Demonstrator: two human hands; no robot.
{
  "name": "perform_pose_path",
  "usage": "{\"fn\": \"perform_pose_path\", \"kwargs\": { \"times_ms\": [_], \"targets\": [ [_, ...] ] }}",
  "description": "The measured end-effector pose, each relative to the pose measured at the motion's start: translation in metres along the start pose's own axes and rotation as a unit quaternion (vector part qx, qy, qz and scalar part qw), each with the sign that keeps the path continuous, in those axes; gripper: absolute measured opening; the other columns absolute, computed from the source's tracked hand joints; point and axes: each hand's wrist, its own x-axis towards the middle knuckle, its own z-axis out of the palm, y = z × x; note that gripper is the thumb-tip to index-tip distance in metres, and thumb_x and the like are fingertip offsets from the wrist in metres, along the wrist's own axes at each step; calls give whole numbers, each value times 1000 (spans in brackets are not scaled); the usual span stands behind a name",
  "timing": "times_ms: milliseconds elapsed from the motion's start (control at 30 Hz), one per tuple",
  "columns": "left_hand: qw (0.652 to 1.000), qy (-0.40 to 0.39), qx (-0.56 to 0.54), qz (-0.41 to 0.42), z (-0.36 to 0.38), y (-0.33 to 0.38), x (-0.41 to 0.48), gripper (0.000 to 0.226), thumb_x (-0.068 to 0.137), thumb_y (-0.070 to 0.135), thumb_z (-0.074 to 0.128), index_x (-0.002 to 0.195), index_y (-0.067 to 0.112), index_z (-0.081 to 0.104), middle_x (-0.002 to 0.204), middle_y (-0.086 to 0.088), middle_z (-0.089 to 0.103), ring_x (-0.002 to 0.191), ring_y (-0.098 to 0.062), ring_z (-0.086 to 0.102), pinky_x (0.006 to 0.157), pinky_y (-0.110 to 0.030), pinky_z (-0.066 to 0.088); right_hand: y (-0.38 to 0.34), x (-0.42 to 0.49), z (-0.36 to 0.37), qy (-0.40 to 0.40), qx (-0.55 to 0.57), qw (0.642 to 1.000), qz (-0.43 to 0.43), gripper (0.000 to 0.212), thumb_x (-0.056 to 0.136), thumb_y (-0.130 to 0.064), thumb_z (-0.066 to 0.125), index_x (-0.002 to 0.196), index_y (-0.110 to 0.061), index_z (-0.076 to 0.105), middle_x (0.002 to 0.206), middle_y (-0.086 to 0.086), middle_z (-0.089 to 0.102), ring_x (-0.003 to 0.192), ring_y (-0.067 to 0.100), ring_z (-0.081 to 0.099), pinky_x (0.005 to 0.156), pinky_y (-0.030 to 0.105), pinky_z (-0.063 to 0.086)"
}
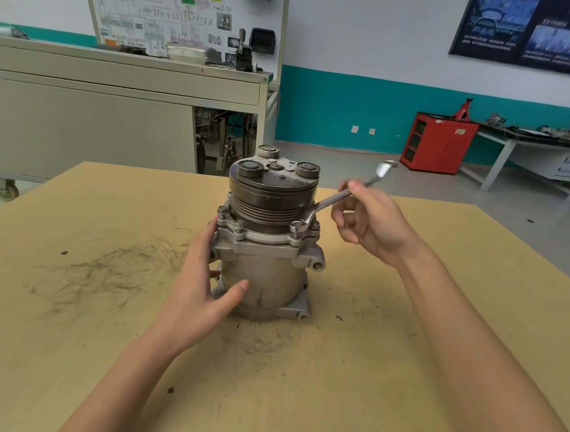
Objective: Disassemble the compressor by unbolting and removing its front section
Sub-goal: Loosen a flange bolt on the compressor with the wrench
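Right grip (371,222) pinches the wrench (332,200) seated on a flange bolt (295,226); left grip (201,277) clasps the compressor (269,275).

Both bare arms reach in from the bottom of the frame, each hand on its own work.

The left forearm rises from the lower left toward the centre. The left hand (201,277) grips the left side of the compressor (269,279), thumb laid across its front and fingers passing out of sight behind it. The right forearm comes in from the lower right edge and slants up and left, its wrist bent a little. The right hand (367,218) sits right of centre and higher than the left, palm turned leftward. Its thumb and upper fingers pinch the shaft of a wrench (328,203), the lower fingers loosely curled beneath.
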Motion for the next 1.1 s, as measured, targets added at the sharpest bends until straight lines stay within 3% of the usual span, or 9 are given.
{"fn": "perform_pose_path", "kwargs": {
  "times_ms": [167,367,500,567,633,733,800,967,1100],
  "targets": [
    [1000,-5,7,-1,-1,2,0,88,78,42,63,132,70,0,151,18,25,134,-3,36,99,-22,41,7,29,-5,-105,52,991,69,30,101,-22,30,89,-7,53,55,6,56,37,11,43,36,17,33],
    [1000,-10,8,-6,-2,3,-1,87,77,42,63,135,62,1,154,13,26,136,-8,36,104,-32,44,-7,12,1,-6,248,969,-9,37,101,-24,32,81,-9,59,62,5,67,52,13,61,46,19,48],
    [1000,-8,12,-3,-2,4,-1,87,78,42,63,135,63,2,152,16,25,136,-8,36,108,-41,42,-37,-12,8,123,67,979,-148,40,100,-21,36,70,-15,61,65,-1,63,65,13,61,63,27,52],
    [1000,-9,12,-5,-2,5,0,87,77,44,63,134,66,1,152,16,25,136,-9,37,108,-42,42,-48,-28,16,131,-2,974,-184,38,97,-19,36,65,-18,57,68,-3,61,70,14,61,70,30,53],
    [1000,-9,10,-4,-1,4,0,86,77,44,62,133,67,1,153,15,26,135,-8,37,107,-39,43,-47,-43,29,123,-98,969,-191,31,95,-23,37,70,-21,53,62,-10,56,62,11,56,63,25,51],
    [1000,-7,5,-4,-1,3,-1,86,77,43,63,135,63,2,153,14,26,134,-7,38,103,-31,43,-26,-57,49,130,-351,901,-220,20,96,-26,50,78,-22,56,48,-12,41,44,4,36,44,13,26],
    [1000,-5,3,-5,-1,3,-1,86,77,43,63,137,61,3,152,15,27,134,-6,39,101,-29,43,-13,-62,60,115,-466,848,-223,16,88,-32,62,84,-17,62,45,-15,35,42,5,38,43,14,23],
    [1000,-6,4,-5,-1,3,-1,86,77,44,62,135,62,1,143,31,24,133,-5,37,100,-25,42,-6,-58,66,133,-554,789,-230,28,79,-37,71,90,-12,68,58,-23,37,49,5,43,52,20,31],
    [1000,-4,1,-5,0,1,-1,86,77,42,63,136,60,2,151,16,25,135,-8,37,99,-25,42,-10,-53,69,134,-602,759,-209,24,85,-37,66,93,-14,68,63,-8,57,58,14,50,55,26,34]
  ]
}}
